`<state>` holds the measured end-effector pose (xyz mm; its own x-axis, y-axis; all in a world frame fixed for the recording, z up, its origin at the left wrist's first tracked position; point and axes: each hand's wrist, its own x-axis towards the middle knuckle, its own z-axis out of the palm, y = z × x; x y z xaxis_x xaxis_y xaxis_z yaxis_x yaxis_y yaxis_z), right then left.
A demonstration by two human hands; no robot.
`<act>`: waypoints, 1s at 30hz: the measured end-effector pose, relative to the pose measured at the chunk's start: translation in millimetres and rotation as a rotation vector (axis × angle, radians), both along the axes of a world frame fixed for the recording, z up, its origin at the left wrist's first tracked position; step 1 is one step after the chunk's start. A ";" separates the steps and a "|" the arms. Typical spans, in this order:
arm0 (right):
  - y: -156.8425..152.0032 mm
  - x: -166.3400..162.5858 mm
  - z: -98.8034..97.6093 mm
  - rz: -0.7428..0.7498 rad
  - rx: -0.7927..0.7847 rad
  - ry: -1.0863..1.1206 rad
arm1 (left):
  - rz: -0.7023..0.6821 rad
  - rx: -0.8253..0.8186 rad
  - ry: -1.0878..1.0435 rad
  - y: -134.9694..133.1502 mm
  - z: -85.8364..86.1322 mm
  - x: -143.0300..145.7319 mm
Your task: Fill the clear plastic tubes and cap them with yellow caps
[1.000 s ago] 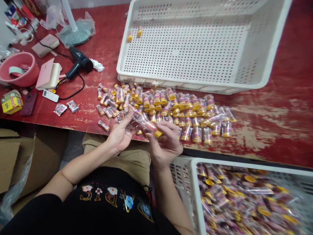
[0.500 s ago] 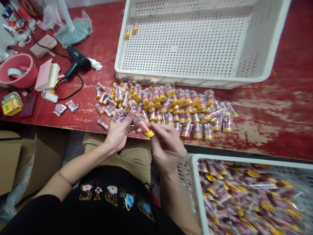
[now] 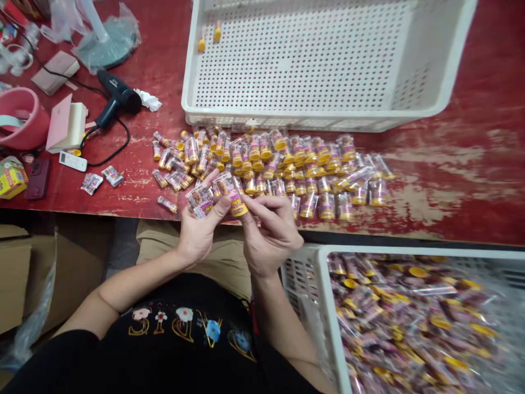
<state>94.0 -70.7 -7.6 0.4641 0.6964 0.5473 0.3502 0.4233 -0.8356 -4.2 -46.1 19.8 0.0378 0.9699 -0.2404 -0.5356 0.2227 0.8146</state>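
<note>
My left hand [image 3: 199,231] is closed on a small stack of printed clear plastic sleeves [image 3: 200,202], its thumb lying over them. Between the fingertips of my right hand [image 3: 271,234] is a small clear tube with a yellow base [image 3: 237,205], tilted up toward the left. A printed sleeve appears to sit around this tube, and my left fingertips seem to touch its upper end. Just beyond both hands, many similar yellow-based tubes [image 3: 254,148] stand and lie in a crowded group on the red table [image 3: 435,180].
Behind the tubes stands a white perforated crate [image 3: 295,65] with two small yellow-ended pieces inside. Another crate [image 3: 394,250], below the table edge at right, is full of tubes. At left lie a hair dryer [image 3: 117,98], a white remote [image 3: 73,161], a phone [image 3: 38,179] and two packets [image 3: 101,179].
The tube in my right hand has moved left and up against the sleeves in my left hand; its reddish contents now show printed film over them. The view has shifted slightly.
</note>
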 end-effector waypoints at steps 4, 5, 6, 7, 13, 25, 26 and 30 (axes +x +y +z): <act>0.7 0.0 -1.3 -0.057 -0.025 -0.042 | 0.006 -0.016 -0.026 0.3 -2.4 0.8; 1.1 0.2 -1.9 -0.067 -0.033 -0.047 | 0.006 -0.017 -0.030 0.4 -2.8 1.1; 1.5 0.5 -2.6 -0.074 -0.039 -0.047 | 0.004 -0.019 -0.029 0.4 -3.1 1.5; 2.0 0.7 -3.3 -0.079 -0.044 -0.043 | 0.001 -0.023 -0.025 0.5 -3.3 1.9; 2.3 -0.9 -6.8 -0.050 -0.059 0.048 | -0.010 -0.064 -0.033 5.0 -2.3 5.4; 95.8 130.1 -66.0 -0.400 -0.206 -0.042 | -0.147 -0.313 -0.118 33.5 -12.8 -7.7; 99.2 143.3 -66.7 -0.361 -0.261 -0.116 | -0.141 -0.303 -0.106 34.3 -13.9 -11.8; 127.3 162.6 -43.3 -0.205 -0.291 -0.346 | -0.104 -0.320 -0.040 41.7 -19.2 -30.0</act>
